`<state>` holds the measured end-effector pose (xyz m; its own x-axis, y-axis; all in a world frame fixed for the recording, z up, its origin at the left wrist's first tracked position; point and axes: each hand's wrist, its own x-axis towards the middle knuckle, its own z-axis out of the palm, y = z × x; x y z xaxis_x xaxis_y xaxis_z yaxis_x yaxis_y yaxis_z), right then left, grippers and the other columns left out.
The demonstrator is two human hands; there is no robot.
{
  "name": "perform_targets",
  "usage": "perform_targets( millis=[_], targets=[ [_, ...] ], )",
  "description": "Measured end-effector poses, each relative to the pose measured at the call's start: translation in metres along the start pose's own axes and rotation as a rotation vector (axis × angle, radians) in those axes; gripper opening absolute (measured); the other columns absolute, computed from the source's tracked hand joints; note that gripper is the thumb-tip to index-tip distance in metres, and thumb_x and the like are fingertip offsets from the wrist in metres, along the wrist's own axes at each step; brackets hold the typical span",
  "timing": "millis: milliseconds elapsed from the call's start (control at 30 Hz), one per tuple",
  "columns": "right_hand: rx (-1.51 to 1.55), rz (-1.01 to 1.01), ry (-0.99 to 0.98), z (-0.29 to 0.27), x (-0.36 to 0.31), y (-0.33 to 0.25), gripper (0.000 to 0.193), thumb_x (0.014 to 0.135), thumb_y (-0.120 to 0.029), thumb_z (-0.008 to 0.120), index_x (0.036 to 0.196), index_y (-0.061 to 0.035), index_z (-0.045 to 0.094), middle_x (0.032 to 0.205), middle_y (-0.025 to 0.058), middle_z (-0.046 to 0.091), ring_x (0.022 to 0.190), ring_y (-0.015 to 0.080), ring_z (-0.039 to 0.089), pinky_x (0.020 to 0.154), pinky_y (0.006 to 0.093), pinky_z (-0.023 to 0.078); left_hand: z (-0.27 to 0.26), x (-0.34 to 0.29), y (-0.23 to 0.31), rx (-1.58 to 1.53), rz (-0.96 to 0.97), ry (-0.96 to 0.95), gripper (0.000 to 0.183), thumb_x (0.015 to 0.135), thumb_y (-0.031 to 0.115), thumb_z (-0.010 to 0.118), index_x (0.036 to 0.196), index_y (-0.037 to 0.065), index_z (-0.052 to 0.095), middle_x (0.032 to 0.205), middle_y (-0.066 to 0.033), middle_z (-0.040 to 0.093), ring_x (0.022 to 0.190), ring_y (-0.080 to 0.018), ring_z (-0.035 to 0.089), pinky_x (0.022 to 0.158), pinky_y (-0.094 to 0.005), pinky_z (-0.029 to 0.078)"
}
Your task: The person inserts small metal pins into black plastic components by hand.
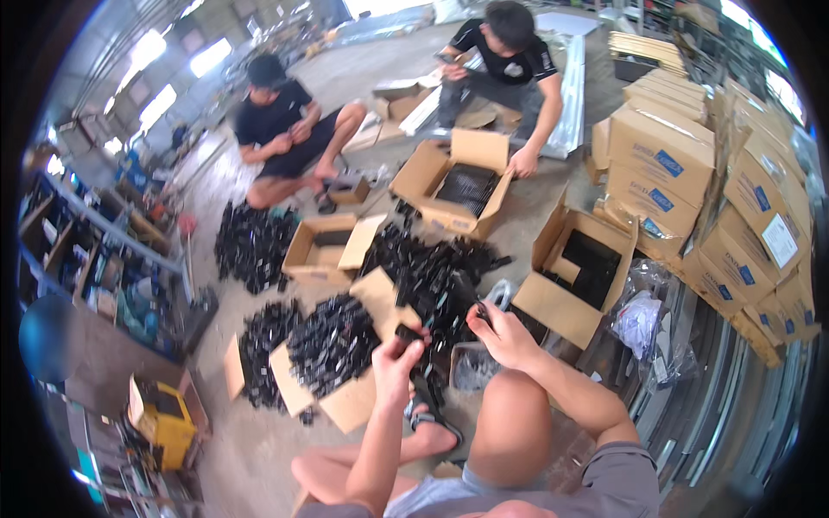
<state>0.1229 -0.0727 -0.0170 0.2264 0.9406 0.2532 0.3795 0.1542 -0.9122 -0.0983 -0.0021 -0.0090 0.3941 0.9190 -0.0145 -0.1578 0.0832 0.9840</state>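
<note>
My left hand (397,358) is closed on a small black part (407,333), pinched between thumb and fingers. To its right, my right hand (505,335) is closed round a dark elongated piece (467,292) whose exact kind I cannot make out. The two hands are apart, above the floor. Beyond them lies a big heap of black parts (432,272). A second pile of the same black parts (332,341) rests on opened cardboard at the left. Below my right hand sits a grey tub (473,369) with small things inside.
An open carton (566,319) partly filled with black parts stands right; another (414,186) is farther off, touched by a seated person (509,69). Another person (276,121) crouches far left. Stacked cartons (661,164) and long metal profiles (691,423) line the right.
</note>
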Motion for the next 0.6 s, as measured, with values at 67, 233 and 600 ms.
perform_targets(
  millis=[67,233,600],
  targets=[
    [-0.013,-0.086,-0.079,0.005,-0.004,-0.032,0.031,0.103,-0.035,0.056,0.102,-0.0035,0.057,0.077,0.0192,0.065,0.076,0.0423,0.066,0.064,0.0447,0.049,0.011,-0.006,0.015,-0.086,0.01,0.005,0.04,0.09,0.013,0.074,0.124,-0.004,0.064,0.112,-0.0086,0.071,0.1,-0.0171,0.068,0.096,-0.0331,0.052],
    [-0.111,-0.189,-0.135,0.052,-0.01,-0.094,0.031,0.102,-0.034,0.057,0.099,-0.0033,0.059,0.079,0.0187,0.067,0.074,0.0419,0.067,0.06,0.047,0.051,-0.017,-0.035,0.042,-0.292,0.116,-0.03,0.043,0.087,0.011,0.078,0.126,-0.002,0.065,0.119,-0.0126,0.072,0.105,-0.0169,0.069,0.096,-0.0323,0.053],
    [-0.281,-0.438,0.034,0.11,-0.024,-0.09,0.035,0.103,-0.037,0.054,0.098,-0.004,0.062,0.077,0.0144,0.065,0.069,0.0362,0.066,0.06,0.0447,0.051,-0.049,-0.065,0.04,-0.327,0.158,0.073,0.044,0.088,0.008,0.077,0.129,-0.001,0.062,0.122,-0.0129,0.07,0.109,-0.015,0.067,0.098,-0.0314,0.052]
  ],
)
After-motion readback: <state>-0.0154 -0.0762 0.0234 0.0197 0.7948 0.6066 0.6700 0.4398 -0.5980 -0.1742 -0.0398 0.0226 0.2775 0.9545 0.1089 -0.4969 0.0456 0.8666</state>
